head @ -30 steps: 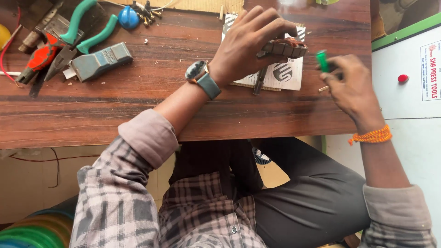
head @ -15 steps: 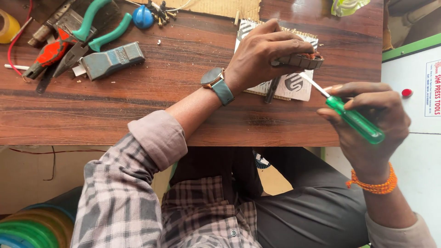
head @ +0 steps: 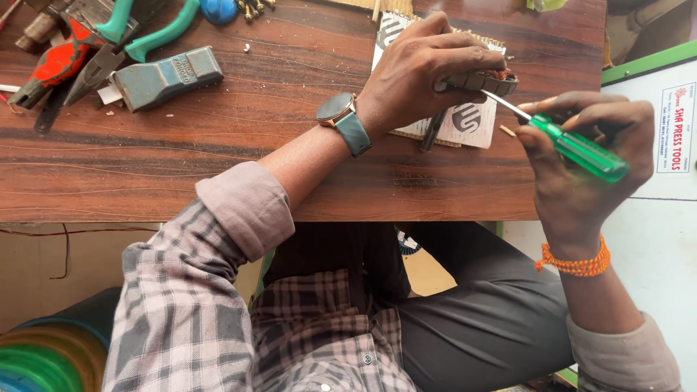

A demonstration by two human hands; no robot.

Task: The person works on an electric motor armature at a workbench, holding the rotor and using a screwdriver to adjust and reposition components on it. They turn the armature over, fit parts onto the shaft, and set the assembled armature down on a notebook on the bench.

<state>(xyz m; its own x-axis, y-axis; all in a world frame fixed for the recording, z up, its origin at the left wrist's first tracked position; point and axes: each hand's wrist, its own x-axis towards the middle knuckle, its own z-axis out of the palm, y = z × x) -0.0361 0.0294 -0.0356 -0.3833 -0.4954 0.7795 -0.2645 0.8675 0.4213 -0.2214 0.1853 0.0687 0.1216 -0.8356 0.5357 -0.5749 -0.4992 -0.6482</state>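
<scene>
Screwdriver tip at a small part on a wooden tabletop

Dark wood grain runs across the tabletop point(head: 218, 152), which fills the upper part of the view, with the person's lap and checked shirt below its near edge. Close to the far right corner, the left hand point(head: 425, 76) is clenched over a small grey part point(head: 485, 81), pinning it down on a printed card point(head: 465, 120) that lies flat there. A watch point(head: 341, 116) sits on that wrist. Just off the right edge of the tabletop, the right hand point(head: 581, 167) grasps a screwdriver point(head: 573, 145) by its green handle; the metal shaft slants up and left, and its tip meets the small grey part under the left fingers. An orange thread band point(head: 577, 263) circles the right wrist. Well apart, at the far left corner, lie pliers point(head: 109, 36) with green handles, a red-handled tool point(head: 47, 69) and a grey-blue tool point(head: 163, 76). A few small screws point(head: 258, 6) lie at the far edge, beside a blue object point(head: 218, 9)
</scene>
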